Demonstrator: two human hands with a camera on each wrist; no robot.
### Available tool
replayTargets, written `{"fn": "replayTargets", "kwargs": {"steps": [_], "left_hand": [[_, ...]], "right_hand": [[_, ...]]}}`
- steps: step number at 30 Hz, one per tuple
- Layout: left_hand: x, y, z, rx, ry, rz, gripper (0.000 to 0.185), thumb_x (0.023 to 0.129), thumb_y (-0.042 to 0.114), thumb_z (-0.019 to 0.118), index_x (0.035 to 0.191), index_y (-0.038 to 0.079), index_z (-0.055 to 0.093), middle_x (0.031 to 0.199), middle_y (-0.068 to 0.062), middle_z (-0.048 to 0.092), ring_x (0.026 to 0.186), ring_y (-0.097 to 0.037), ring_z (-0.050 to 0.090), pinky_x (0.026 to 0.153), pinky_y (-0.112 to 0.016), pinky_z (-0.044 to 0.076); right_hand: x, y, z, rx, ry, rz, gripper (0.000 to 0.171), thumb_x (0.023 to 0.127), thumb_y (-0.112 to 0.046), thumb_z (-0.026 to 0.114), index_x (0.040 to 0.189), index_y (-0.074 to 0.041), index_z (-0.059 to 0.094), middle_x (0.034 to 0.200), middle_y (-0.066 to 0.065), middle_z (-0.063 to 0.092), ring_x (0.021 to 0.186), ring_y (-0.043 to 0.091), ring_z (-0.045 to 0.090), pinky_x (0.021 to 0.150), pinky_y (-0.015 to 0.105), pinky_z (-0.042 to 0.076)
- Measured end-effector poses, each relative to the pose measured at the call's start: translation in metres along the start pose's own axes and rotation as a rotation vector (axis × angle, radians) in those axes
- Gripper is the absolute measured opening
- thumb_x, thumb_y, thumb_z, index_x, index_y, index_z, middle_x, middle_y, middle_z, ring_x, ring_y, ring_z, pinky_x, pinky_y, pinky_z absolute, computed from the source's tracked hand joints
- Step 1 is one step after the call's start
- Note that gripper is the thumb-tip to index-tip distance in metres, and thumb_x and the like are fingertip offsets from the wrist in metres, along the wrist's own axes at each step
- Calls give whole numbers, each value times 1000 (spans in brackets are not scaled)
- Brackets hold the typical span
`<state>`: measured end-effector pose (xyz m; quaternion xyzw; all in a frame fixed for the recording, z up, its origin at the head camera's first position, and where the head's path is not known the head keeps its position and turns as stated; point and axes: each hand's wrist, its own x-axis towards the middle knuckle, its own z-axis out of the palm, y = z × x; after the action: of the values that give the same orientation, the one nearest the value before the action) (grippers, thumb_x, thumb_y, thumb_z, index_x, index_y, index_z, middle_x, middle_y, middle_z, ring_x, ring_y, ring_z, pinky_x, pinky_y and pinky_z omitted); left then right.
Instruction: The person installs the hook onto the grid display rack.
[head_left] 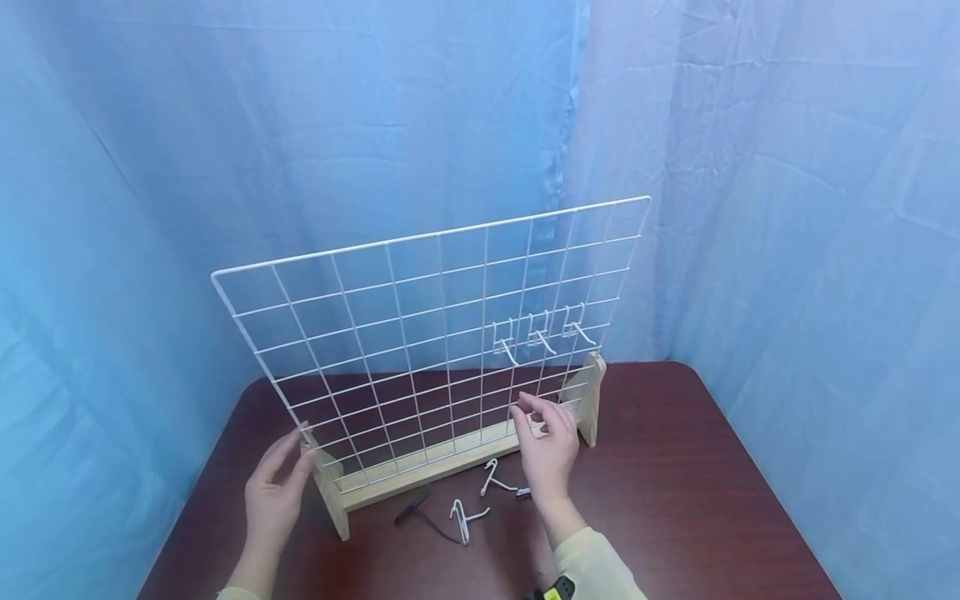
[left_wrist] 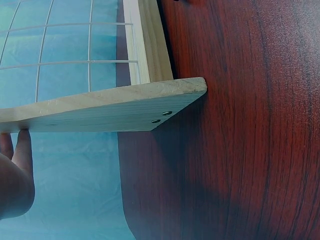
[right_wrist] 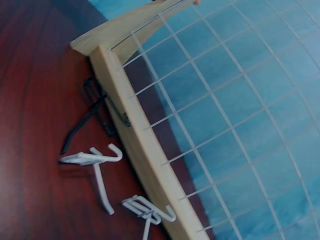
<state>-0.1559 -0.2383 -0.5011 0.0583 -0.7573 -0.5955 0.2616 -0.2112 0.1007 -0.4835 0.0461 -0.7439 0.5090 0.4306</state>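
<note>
A white wire grid panel [head_left: 405, 317] stands upright in a pale wooden stand [head_left: 427, 475]. My left hand [head_left: 273, 496] holds the top of the stand's left side board [left_wrist: 100, 112], with fingertips and thumb at its edge beside the wire. In front of the grid's lower right part is my right hand [head_left: 549, 446], thumb and forefinger apart and loosely bent, nothing visible between them. Three white hooks hang on the grid, among them the middle hook [head_left: 538, 337]. On the table before the stand lie a black hook [right_wrist: 97, 102], a white hook [right_wrist: 92, 158] and another white hook [right_wrist: 145, 207].
The dark red-brown table [head_left: 675, 500] has rounded far corners. Blue curtains [head_left: 450, 125] enclose it at the back and both sides. The stand's right side board [head_left: 592, 400] rises behind my right hand. A small object [head_left: 523, 492] is partly covered by that hand.
</note>
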Motion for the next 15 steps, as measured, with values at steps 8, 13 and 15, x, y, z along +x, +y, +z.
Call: {"fn": "replayTargets", "kwargs": {"steps": [8, 13, 15], "left_hand": [[0, 0, 0, 9, 0, 11, 36, 93, -6, 64, 129, -1, 63, 122, 22, 57, 116, 4, 50, 90, -9, 49], [0, -1, 0, 5, 4, 8, 37, 92, -6, 65, 129, 1, 64, 123, 18, 59, 116, 3, 50, 90, -10, 49], [0, -1, 0, -3, 6, 9, 37, 92, -6, 64, 129, 2, 64, 124, 15, 60, 116, 3, 51, 90, -10, 49]], "right_hand": [[-17, 14, -11, -27, -27, 29, 23, 77, 0, 83, 98, -8, 77, 90, 2, 73, 85, 22, 59, 75, 22, 45], [-25, 21, -18, -38, -40, 58, 25, 76, 1, 84, 100, -6, 76, 93, 3, 74, 89, 20, 59, 79, 19, 45], [-28, 24, -21, -42, -43, 62, 26, 76, 2, 84, 100, -5, 76, 93, 4, 74, 89, 21, 59, 79, 19, 45]]}}
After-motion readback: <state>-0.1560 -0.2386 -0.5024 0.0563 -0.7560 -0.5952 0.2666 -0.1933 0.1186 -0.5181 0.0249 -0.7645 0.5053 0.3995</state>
